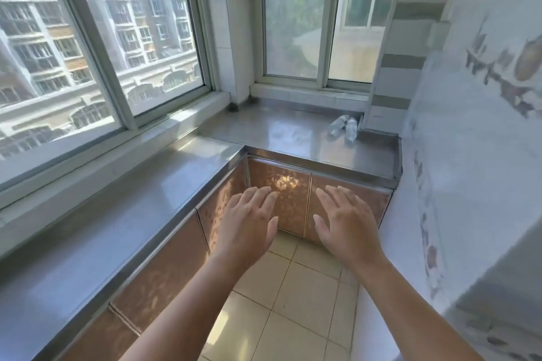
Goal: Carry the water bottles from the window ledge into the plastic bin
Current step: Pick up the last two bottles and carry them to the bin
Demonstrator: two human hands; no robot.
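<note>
Both forearms reach forward from the bottom edge, bare, ending in the left hand (249, 223) and the right hand (346, 221). Each hand is held palm down with its fingers straight and slightly spread, holding nothing and touching nothing, and the two hang side by side over the tiled floor (281, 299) in front of the cabinet doors (278, 196).

Going by size, the windows (96, 38) fill the upper left and the far wall, showing apartment blocks and trees outside. Below them an L-shaped steel counter (281, 132) runs along the left wall and turns across the far end, its top shiny and catching the light. A white wall (484, 155) with a faded flower pattern closes off the right side. The cabinet doors under the counter are copper-coloured with a leafy pattern, and a bright patch of sun falls on one of them.

Smallest are the bottles (344, 125), two clear plastic ones lying on their sides on the counter's far right corner, under the far window and close against the wall. They lie just beside each other, caps pointing roughly away from the camera, and look pale and see-through with light labels; whether they touch is hard to tell. They are well apart from both hands.
</note>
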